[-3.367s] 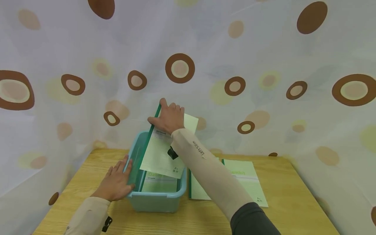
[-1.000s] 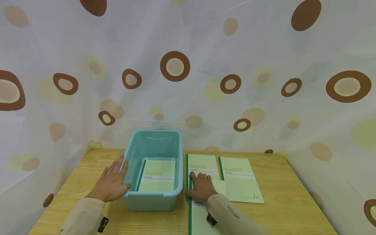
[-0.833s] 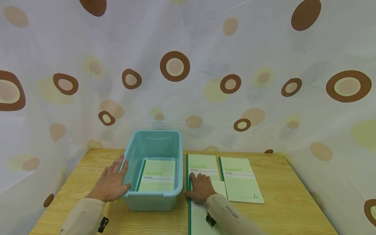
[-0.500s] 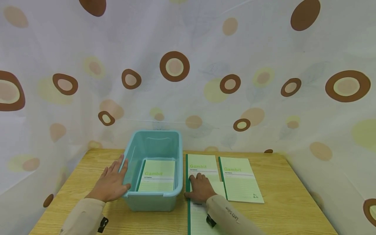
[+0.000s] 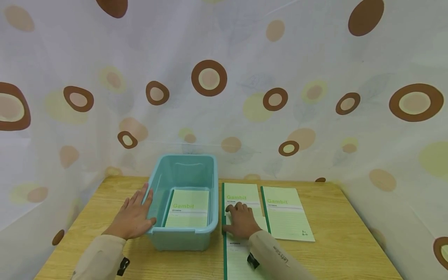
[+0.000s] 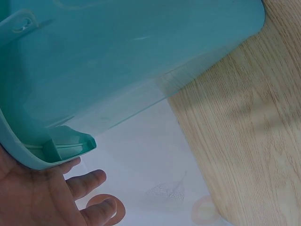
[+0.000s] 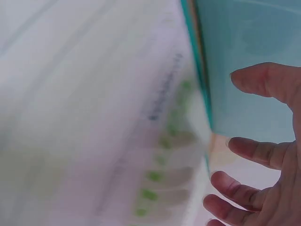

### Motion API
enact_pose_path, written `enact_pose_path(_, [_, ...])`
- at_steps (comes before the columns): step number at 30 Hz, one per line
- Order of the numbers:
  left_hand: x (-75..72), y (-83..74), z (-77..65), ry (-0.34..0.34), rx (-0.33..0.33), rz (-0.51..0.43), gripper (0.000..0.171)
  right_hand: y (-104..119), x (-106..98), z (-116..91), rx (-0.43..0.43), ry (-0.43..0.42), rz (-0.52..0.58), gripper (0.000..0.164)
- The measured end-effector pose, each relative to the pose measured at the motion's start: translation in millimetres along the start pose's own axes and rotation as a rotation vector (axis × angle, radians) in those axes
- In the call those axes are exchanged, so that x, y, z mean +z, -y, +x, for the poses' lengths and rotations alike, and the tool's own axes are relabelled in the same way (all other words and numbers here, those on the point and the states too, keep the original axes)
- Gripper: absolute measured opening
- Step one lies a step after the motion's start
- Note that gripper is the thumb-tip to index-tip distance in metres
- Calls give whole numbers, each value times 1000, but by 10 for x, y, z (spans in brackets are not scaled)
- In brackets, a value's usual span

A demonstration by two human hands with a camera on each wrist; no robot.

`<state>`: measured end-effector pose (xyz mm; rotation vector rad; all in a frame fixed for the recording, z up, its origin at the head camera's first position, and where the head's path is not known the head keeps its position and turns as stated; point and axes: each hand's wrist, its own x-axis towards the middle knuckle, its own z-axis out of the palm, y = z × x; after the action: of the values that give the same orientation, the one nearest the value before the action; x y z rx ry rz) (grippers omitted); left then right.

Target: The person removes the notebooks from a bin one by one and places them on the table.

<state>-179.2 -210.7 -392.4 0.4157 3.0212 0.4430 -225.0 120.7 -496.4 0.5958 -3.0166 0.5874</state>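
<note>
My left hand (image 5: 131,216) lies along the left rim of a light blue plastic bin (image 5: 183,230), its fingers extended; the left wrist view shows the fingers (image 6: 87,183) at the outside of the rim. Inside the bin is a pale green Gambit notebook (image 5: 189,217) with a dark green spine. My right hand (image 5: 241,221), fingers spread and slightly bent, is over a front notebook (image 5: 241,258), which overlaps a back notebook (image 5: 241,190). In the right wrist view, the thumb (image 7: 263,79) and fingertips are apart from the notebook's spine, holding nothing.
Another Gambit notebook (image 5: 287,214) lies flat to the right of the back one. All of this stands on a wooden table (image 5: 336,233). Behind it hangs a white curtain (image 5: 238,50) with brown and beige spots.
Earlier my right hand held a notebook tilted above the bin; now it is over the table, where a front notebook lies beneath it. My left hand stays at the bin's rim.
</note>
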Motion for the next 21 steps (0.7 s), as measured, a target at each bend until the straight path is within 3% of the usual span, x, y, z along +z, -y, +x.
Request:
enact_pose_path(4, [-1,-4,-13,-8,1,2,81,53,-201,51,-11,-45,77,42])
enact_pose_path(13, [-9,-9,-11,-7,3,1,80,447,-995,327,-53,-194,229,35])
enact_pose_path(17, [-9,-10,-8,-4,-2,6,80,704,-1253,478,-86,-184,273,37])
enact_pose_path(21, [-16,-13,-11,-2,-6,2,80,977,-1342,675,-136,-129,249,40])
